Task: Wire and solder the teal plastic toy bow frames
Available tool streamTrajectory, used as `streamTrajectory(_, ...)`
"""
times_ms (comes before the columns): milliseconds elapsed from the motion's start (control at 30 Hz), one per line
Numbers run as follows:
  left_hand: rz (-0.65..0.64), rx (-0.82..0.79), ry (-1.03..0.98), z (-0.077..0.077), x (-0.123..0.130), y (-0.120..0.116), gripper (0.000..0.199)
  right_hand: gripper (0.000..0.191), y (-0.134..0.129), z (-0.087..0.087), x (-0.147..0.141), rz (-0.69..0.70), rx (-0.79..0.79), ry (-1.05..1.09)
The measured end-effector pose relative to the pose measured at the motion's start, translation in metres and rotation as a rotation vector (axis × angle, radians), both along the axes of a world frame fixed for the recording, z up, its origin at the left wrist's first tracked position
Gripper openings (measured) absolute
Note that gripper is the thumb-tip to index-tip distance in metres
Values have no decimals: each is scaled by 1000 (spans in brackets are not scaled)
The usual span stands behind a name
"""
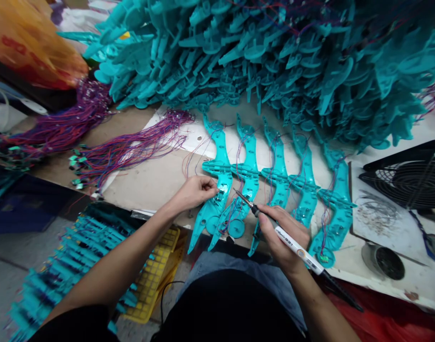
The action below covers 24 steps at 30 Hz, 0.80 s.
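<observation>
Seen from above, a person sits at a pale, worn counter (156, 178) with five long turquoise moulded plastic shells (279, 178) laid side by side in a row, each threaded with thin red and purple wires. The left hand (196, 190) pinches something small against the leftmost turquoise plastic shell (217, 190), fingers closed at its middle section (what sits between the fingertips is too small to make out). The right hand (283, 235) is wrapped like a pen grip around a white-handled soldering iron (292, 244), whose dark metal tip (240, 194) points left and hovers just beside the spot the left hand is pressing.

The step in hand appears to be soldering a wire joint inside the first shell of the row. The next move likely calls for bringing the tip down onto the joint while the left fingers stay steady and clear of the hot metal.

Behind the row rises a large heap of identical turquoise plastic parts (274, 61). Bundles of red and purple wire (131, 147) lie to the left; a black fan grille (413, 178) sits at the right.
</observation>
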<state>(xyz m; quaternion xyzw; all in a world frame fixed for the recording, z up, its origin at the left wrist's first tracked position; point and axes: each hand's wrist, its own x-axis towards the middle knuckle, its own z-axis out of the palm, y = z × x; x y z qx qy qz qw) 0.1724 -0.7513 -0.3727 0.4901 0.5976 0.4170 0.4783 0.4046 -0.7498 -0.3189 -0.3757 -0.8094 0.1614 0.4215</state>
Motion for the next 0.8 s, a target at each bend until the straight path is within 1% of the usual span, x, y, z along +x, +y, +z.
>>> streamTrajectory(133, 11, 4, -7, 0, 0, -2, 18, 14, -1, 1, 0, 7, -11, 11)
streamTrajectory(300, 33, 63, -44, 2, -3, -9, 21, 14, -3, 2, 1, 6, -14, 2)
streamTrajectory(367, 26, 41, -40, 2, -4, -11, 22, 14, -5, 1, 1, 20, -18, 5)
streamTrajectory(500, 46, -6, 0, 1, -4, -10, 23, 14, -4, -4, -2, 51, -39, 18)
streamTrajectory(667, 71, 5, 22, -4, 3, -5, 22, 13, 0, -11, -7, 94, -95, 36)
streamTrajectory(800, 100, 21, 26, -7, 6, -4, 22, 12, 3, -13, -10, 98, -102, 32)
